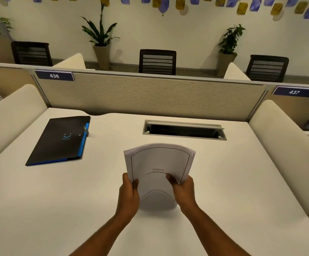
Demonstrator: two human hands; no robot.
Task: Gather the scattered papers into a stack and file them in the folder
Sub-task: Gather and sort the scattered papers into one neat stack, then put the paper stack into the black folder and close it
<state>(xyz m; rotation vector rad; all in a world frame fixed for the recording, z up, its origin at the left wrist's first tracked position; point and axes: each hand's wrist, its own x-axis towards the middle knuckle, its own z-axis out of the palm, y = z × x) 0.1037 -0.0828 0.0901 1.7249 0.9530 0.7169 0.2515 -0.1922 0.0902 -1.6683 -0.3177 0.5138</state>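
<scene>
A stack of white papers stands upright over the middle of the desk, its top sheet showing a thin black border and a chapter title. My left hand grips the stack's left edge and my right hand grips its right edge, thumbs on the front sheet. The stack's lower edge rests on or just above the desk; I cannot tell which. A closed black folder with a blue spine and a small blue smiley mark lies flat at the left of the desk, well apart from the papers.
The white desk has an open cable tray slot behind the papers. A beige partition with number plates closes the far edge, and cream side dividers flank the desk. Chairs and potted plants stand beyond.
</scene>
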